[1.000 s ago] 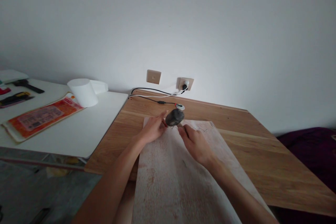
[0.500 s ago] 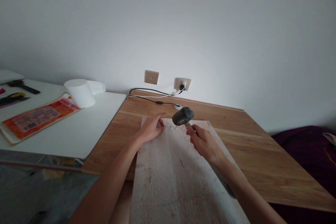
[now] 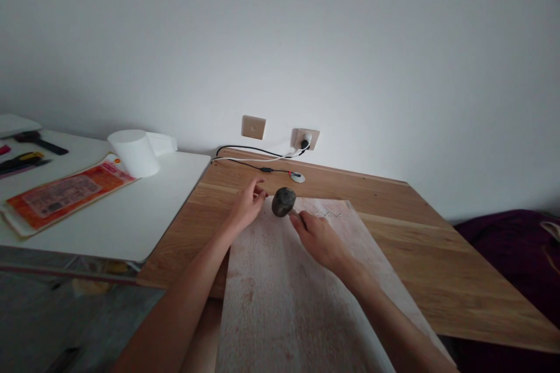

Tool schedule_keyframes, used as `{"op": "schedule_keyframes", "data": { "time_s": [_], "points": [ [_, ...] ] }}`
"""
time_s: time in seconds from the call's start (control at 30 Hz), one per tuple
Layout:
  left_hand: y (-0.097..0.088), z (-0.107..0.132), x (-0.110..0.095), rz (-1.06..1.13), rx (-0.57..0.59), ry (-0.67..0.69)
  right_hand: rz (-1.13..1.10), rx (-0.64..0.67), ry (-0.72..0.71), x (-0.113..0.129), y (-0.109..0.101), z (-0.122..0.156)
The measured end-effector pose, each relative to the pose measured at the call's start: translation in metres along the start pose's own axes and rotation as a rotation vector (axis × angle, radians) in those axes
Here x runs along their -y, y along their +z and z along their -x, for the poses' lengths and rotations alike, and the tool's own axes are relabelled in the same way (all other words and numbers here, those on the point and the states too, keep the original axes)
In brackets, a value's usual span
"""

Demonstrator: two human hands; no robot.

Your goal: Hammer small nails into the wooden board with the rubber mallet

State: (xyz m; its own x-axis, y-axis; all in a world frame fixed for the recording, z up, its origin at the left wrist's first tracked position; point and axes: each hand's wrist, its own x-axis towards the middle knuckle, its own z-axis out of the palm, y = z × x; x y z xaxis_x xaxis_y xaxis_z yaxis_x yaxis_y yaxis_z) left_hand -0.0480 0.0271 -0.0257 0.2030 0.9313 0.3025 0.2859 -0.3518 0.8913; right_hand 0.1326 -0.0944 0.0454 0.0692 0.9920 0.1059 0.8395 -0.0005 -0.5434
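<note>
My right hand (image 3: 319, 239) is wrapped round the handle of a mallet with a dark, rounded head (image 3: 283, 202). The head hovers over the far left part of a pale, worn wooden board (image 3: 271, 303). My left hand (image 3: 248, 204) is at the board's far left corner. Its fingers are curled, with thumb and fingertips close together, and whatever is between them is too small to make out. A thin zigzag line (image 3: 327, 214) runs near the far edge of the board, partly hidden behind my right hand and the mallet.
The board lies on a wooden tabletop (image 3: 437, 256) against the wall. Cables (image 3: 249, 158) run to a wall socket (image 3: 306, 139). On the white table (image 3: 175, 198) at left are a white roll (image 3: 135, 154), an orange packet (image 3: 65, 195) and several tools. Dark purple fabric (image 3: 503, 245) is at right.
Both hands have shifted left, my right bringing the mallet toward my left hand. My left has drawn back to the board's corner. A small thing seen mid-board before no longer shows.
</note>
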Motion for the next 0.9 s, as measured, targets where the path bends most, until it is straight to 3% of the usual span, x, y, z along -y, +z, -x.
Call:
{"op": "schedule_keyframes", "data": {
  "time_s": [0.1, 0.27, 0.47, 0.73, 0.8, 0.9],
  "points": [
    [0.000, 0.000, -0.001, 0.012, -0.009, -0.009, 0.011, -0.008, 0.019, -0.003, 0.000, -0.002],
    [-0.002, 0.000, -0.001, -0.013, -0.019, -0.029, -0.014, -0.054, 0.038, -0.007, -0.018, 0.001],
    [-0.003, 0.001, -0.001, 0.021, -0.014, -0.024, -0.065, -0.046, 0.018, -0.013, -0.017, 0.010],
    [-0.002, -0.002, 0.003, -0.022, -0.028, -0.049, -0.194, -0.234, -0.029, 0.018, -0.064, 0.013],
    [-0.002, -0.001, 0.001, -0.024, -0.034, -0.052, -0.170, -0.234, -0.036, 0.020, -0.057, 0.012],
    [-0.002, -0.001, 0.002, -0.007, -0.039, -0.037, -0.117, -0.137, -0.043, 0.012, -0.027, 0.009]
  ]
}}
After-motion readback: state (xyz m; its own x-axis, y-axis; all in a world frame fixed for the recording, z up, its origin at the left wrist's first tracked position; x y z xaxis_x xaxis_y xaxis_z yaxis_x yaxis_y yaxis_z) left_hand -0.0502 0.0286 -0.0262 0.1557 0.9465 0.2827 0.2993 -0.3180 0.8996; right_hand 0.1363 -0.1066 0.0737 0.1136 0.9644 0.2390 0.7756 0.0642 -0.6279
